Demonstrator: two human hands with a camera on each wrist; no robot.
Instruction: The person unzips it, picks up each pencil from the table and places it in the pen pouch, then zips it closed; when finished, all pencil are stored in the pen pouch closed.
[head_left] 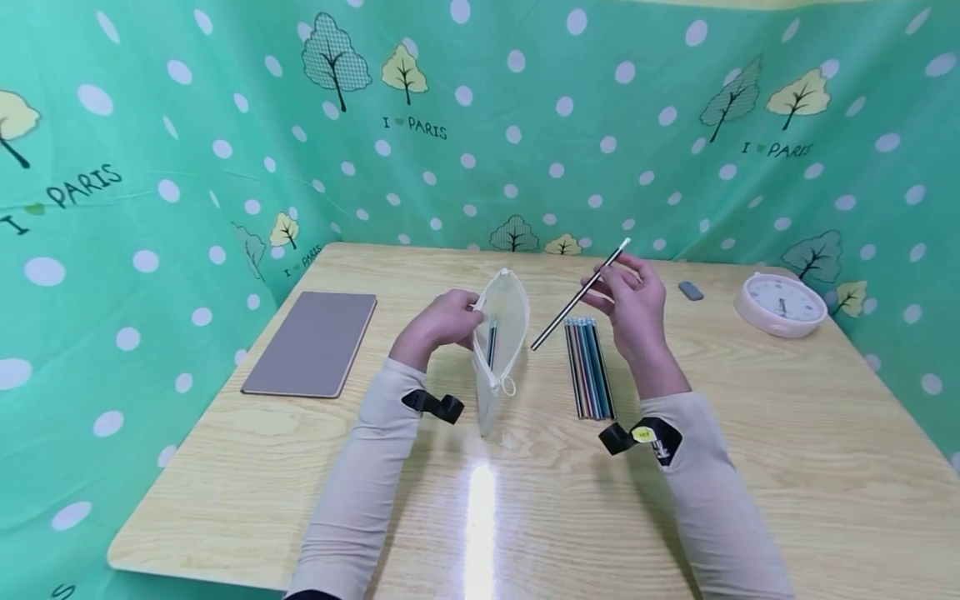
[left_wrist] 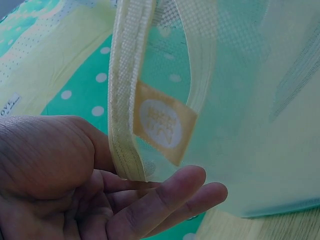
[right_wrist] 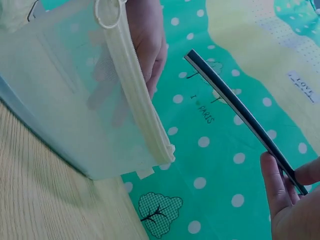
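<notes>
In the head view my left hand [head_left: 444, 321] grips the edge of a pale zippered mesh pouch [head_left: 504, 333], which stands with its mouth spread. Pencils [head_left: 492, 343] show inside through the opening. A small orange tag [left_wrist: 165, 122] hangs from the pouch's rim in the left wrist view. My right hand [head_left: 633, 304] pinches a dark, light-striped pencil [head_left: 573, 304] near its white-tipped end. Its other end slants down toward the pouch, to the right of the mouth. Below that hand a row of several pencils [head_left: 588, 367] lies side by side on the table [head_left: 300, 500].
A grey notebook [head_left: 311, 343] lies at the left of the table. A small blue-grey eraser [head_left: 690, 291] and a round pink-rimmed clock [head_left: 780, 304] are at the back right. Green dotted cloth [head_left: 525, 167] hangs behind.
</notes>
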